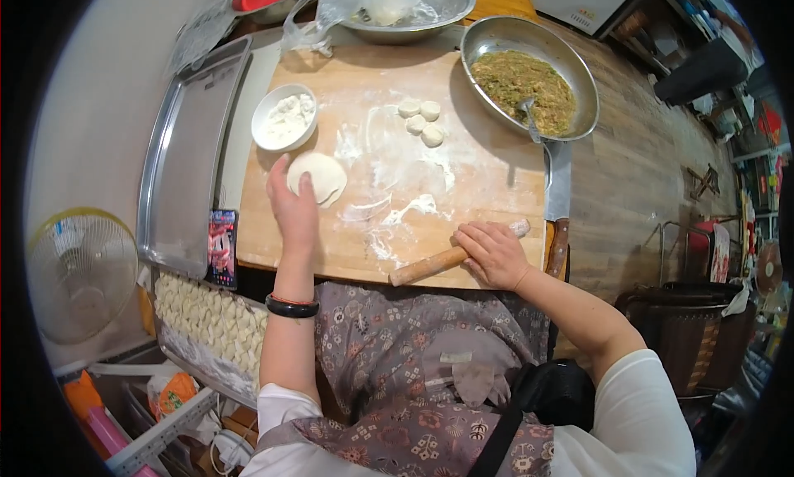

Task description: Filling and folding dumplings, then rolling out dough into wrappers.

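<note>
My left hand [294, 207] is at the near left edge of a small stack of round dough wrappers [317, 176]. Its thumb lies over the top wrapper and its fingers are spread apart. Under my right hand [493, 250] is a wooden rolling pin [428, 267], gripped near its right end and lying at a slant by the board's front edge. Several small flattened dough pieces [415, 124] sit together on the floured wooden board [372, 238]. Behind the wrappers stands a white bowl of flour [285, 118].
A steel pan of minced filling [530, 86] with a spoon [527, 117] stands back right, beside a cleaver [558, 229]. Left are a metal tray [186, 148], a phone [222, 247] and a lower tray of dumplings [211, 322]. A steel basin [403, 33] holds a plastic bag behind the board.
</note>
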Demonstrator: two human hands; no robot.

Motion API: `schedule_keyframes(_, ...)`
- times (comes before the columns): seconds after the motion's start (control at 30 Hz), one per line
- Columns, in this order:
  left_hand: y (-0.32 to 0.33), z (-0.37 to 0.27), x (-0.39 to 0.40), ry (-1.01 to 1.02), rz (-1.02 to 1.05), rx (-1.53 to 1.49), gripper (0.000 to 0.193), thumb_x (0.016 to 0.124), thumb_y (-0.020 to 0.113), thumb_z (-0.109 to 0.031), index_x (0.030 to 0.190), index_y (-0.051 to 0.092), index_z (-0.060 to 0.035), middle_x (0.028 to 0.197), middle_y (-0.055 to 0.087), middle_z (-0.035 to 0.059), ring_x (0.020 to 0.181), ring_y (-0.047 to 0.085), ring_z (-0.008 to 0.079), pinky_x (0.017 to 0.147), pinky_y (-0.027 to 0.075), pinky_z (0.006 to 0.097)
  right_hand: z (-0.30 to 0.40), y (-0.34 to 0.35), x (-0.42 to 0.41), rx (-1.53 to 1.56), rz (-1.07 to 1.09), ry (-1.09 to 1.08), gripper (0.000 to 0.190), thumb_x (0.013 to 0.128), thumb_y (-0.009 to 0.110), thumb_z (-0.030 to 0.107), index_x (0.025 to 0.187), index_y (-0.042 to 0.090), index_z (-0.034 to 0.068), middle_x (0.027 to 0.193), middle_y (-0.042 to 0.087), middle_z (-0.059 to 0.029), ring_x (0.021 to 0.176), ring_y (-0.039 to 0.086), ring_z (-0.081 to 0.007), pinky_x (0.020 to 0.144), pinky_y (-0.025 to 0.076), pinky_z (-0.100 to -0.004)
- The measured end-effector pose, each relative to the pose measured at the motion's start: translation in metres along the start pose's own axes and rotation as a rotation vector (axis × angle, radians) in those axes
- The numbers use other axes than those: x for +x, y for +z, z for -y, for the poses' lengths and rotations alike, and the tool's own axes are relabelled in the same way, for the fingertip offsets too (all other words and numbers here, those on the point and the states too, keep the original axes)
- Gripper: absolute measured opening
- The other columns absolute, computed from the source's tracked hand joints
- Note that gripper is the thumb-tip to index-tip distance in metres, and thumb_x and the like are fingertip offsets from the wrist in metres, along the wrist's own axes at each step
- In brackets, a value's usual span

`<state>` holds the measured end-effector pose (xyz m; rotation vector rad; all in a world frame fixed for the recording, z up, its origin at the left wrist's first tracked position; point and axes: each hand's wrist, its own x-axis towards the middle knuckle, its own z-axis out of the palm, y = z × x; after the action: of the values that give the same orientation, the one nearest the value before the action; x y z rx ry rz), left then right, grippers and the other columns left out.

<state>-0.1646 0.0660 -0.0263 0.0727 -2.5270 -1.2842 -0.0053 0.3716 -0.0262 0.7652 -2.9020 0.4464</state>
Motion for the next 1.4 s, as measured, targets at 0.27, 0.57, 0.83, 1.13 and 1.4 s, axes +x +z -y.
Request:
schedule_keyframes(0.27, 0.155, -0.067, 0.053, 0.225, 0.481, 0.270, 0.066, 0.082, 0.056, -0.048, 0.136, 0.038, -0.0143, 0.142, 0.029, 0.0205, 0.131, 0.023, 0.0435, 0.108, 0.018, 0.0469, 0.002, 0.007, 0.001, 0.069, -0.026, -0.008, 0.041, 0.081, 0.056, 0.029, 0.118, 0.052, 0.011, 0.117, 0.054, -0.0076, 0.108, 0.051, -0.0218, 0.091, 0.038, -0.0363)
schedule_keyframes(0.57, 0.158, -0.079, -0.007, 0.629, 0.575, 0.462, 0.048, 0.086, 0.050, -0.030, 0.130, 0.044, -0.0137, 0.137, 0.039, 0.0139, 0.127, 0.033, 0.0349, 0.106, 0.022, 0.0521, -0.001, 0.003, -0.003, 0.101, -0.034, 0.034, 0.041, 0.082, 0.055, 0.029, 0.118, 0.052, 0.010, 0.119, 0.053, -0.0067, 0.109, 0.050, -0.0207, 0.090, 0.037, -0.0356)
schedule_keyframes(0.83, 0.108, -0.031, 0.024, 0.178, 0.462, 0.159, 0.060, 0.090, 0.044, -0.036, 0.138, 0.030, -0.0023, 0.145, 0.025, 0.0178, 0.136, 0.015, 0.0347, 0.111, 0.008, 0.0449, -0.003, 0.007, -0.005, 0.103, -0.059, 0.033, 0.040, 0.081, 0.056, 0.028, 0.117, 0.053, 0.010, 0.118, 0.054, -0.0070, 0.105, 0.051, -0.0216, 0.089, 0.038, -0.0363)
schedule_keyframes(1.13, 0.085, -0.003, -0.021, 0.229, 0.713, 0.117, 0.067, 0.092, 0.040, -0.034, 0.137, 0.017, 0.0092, 0.145, 0.013, 0.0286, 0.136, 0.009, 0.0395, 0.111, 0.008, 0.0435, -0.003, 0.008, -0.005, 0.106, -0.080, 0.014, 0.038, 0.082, 0.056, 0.028, 0.115, 0.052, 0.009, 0.117, 0.054, -0.0076, 0.105, 0.051, -0.0222, 0.090, 0.038, -0.0362)
schedule_keyframes(1.4, -0.051, 0.017, -0.127, 0.284, 0.666, 0.705, 0.091, 0.078, 0.060, -0.041, 0.138, 0.012, 0.0088, 0.144, 0.014, 0.0299, 0.134, 0.012, 0.0438, 0.110, 0.010, 0.0476, -0.004, 0.009, -0.006, 0.128, -0.096, 0.025, 0.037, 0.083, 0.056, 0.027, 0.114, 0.053, 0.009, 0.116, 0.054, -0.0079, 0.105, 0.052, -0.0221, 0.089, 0.038, -0.0359)
